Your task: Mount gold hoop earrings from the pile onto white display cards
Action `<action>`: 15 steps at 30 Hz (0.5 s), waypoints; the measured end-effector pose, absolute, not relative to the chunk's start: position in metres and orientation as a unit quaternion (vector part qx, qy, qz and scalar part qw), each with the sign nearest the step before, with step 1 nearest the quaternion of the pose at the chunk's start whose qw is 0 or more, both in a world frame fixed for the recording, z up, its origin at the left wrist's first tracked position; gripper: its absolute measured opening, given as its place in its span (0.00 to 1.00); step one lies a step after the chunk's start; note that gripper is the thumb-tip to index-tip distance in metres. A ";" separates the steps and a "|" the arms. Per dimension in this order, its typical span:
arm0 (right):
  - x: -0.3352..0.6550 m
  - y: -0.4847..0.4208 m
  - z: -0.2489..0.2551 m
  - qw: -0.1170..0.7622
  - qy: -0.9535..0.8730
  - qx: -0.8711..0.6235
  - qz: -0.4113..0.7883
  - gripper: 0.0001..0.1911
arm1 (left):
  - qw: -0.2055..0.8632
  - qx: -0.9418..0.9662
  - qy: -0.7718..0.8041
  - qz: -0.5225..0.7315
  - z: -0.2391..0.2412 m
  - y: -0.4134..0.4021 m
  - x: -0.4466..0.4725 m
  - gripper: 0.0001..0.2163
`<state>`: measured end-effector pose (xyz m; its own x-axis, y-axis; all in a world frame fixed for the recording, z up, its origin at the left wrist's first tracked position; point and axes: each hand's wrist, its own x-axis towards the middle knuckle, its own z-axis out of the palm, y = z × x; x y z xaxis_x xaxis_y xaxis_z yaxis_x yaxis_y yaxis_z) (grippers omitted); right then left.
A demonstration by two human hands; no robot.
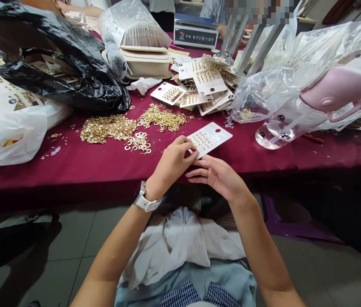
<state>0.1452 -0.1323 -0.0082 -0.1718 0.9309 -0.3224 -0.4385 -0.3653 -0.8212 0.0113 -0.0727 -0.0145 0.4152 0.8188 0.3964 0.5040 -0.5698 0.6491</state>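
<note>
A white display card (211,137) with rows of small gold earrings lies at the near edge of the maroon table (84,166). My left hand (173,161), with a white watch on its wrist, is curled and pinches the card's near corner. My right hand (217,174) lies just below the card with its fingers pressed together and stretched toward the left hand; whether it holds anything small I cannot see. Loose gold earrings lie in piles (108,128) (163,118) left of the card, with a few larger hoops (138,143) close by.
A stack of filled cards (204,85) sits behind. A black plastic bag (62,64) and white bag (10,128) are at left. A water bottle with pink lid (314,106) and clear bags (295,64) are at right. Beige box (146,62), digital scale (195,32) and another person stand at the back.
</note>
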 end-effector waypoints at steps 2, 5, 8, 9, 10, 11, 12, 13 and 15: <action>0.151 -0.130 -0.008 0.460 -0.302 -0.419 0.722 0.09 | 0.224 0.809 0.415 0.351 -0.015 -0.069 0.012 0.03; 0.154 -0.131 -0.008 0.451 -0.316 -0.409 0.727 0.10 | 0.224 0.812 0.407 0.353 -0.015 -0.066 0.012 0.02; 0.158 -0.138 -0.006 0.450 -0.351 -0.450 0.687 0.13 | 0.204 0.826 0.391 0.352 -0.017 -0.065 0.011 0.03; 0.162 -0.141 -0.005 0.444 -0.372 -0.485 0.655 0.14 | 0.188 0.834 0.387 0.345 -0.017 -0.065 0.011 0.03; 0.166 -0.145 -0.004 0.437 -0.398 -0.528 0.610 0.14 | 0.170 0.843 0.384 0.336 -0.018 -0.065 0.011 0.03; 0.171 -0.148 -0.002 0.433 -0.425 -0.568 0.556 0.14 | 0.151 0.853 0.381 0.323 -0.019 -0.065 0.011 0.03; 0.177 -0.151 0.000 0.435 -0.450 -0.603 0.494 0.12 | 0.135 0.861 0.380 0.310 -0.020 -0.066 0.011 0.03; 0.183 -0.152 0.002 0.447 -0.471 -0.629 0.427 0.11 | 0.123 0.868 0.378 0.298 -0.020 -0.066 0.011 0.03; 0.193 -0.150 0.008 0.482 -0.507 -0.648 0.303 0.10 | 0.113 0.877 0.372 0.284 -0.021 -0.067 0.010 0.04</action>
<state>0.1933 -0.1501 0.0081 0.3032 0.9481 0.0959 0.3650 -0.0225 -0.9308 0.0100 -0.0674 -0.0212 0.5628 0.7159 0.4133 0.5874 -0.6981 0.4094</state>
